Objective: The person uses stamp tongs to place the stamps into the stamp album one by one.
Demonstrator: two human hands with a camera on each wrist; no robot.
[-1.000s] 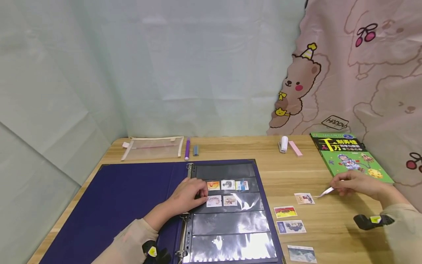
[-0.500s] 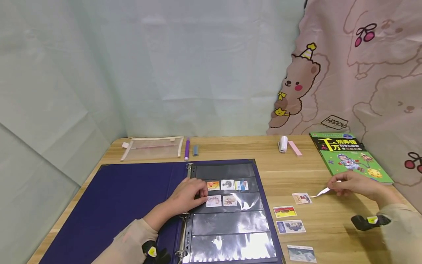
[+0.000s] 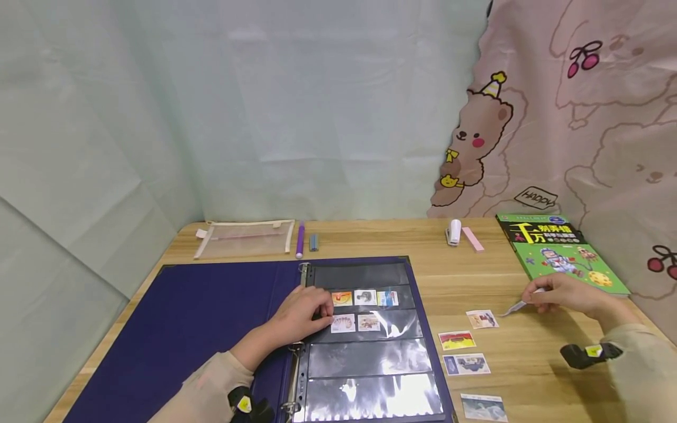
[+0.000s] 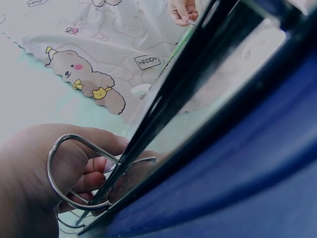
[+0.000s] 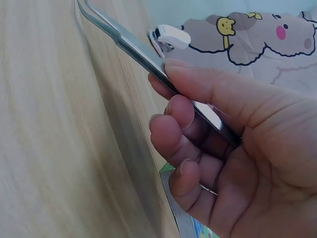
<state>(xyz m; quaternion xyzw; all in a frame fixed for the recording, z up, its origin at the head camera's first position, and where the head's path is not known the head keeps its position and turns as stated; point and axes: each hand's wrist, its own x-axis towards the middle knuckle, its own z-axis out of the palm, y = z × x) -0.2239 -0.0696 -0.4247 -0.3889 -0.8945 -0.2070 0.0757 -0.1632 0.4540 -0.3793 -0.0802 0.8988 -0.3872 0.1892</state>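
Note:
My right hand (image 3: 560, 294) pinches a pair of curved metal tweezers (image 5: 141, 57) between thumb and fingers. In the head view their tips lie at the right edge of a small stamp (image 3: 482, 319) on the table; contact is too small to tell. Below that stamp lie a red and yellow stamp (image 3: 457, 339), a blue and white one (image 3: 467, 363) and a grey one (image 3: 483, 407). My left hand (image 3: 302, 312) rests on the left side of a black album page (image 3: 365, 356), fingers loosely bent, beside the binder rings (image 4: 52, 163). Several stamps (image 3: 365, 296) sit in the page's pockets.
The dark blue binder (image 3: 211, 317) lies spread across the left and middle. Along the back are a mesh pouch (image 3: 248, 244), a purple pen (image 3: 300, 239), a small blue item (image 3: 314, 242), a white stapler (image 3: 453, 232) and a pink strip (image 3: 473, 239). A green book (image 3: 568, 258) lies right.
My right hand and the tweezers have shifted a little to the left. The stamp at their tips has slid left too. My left hand stays in place on the page.

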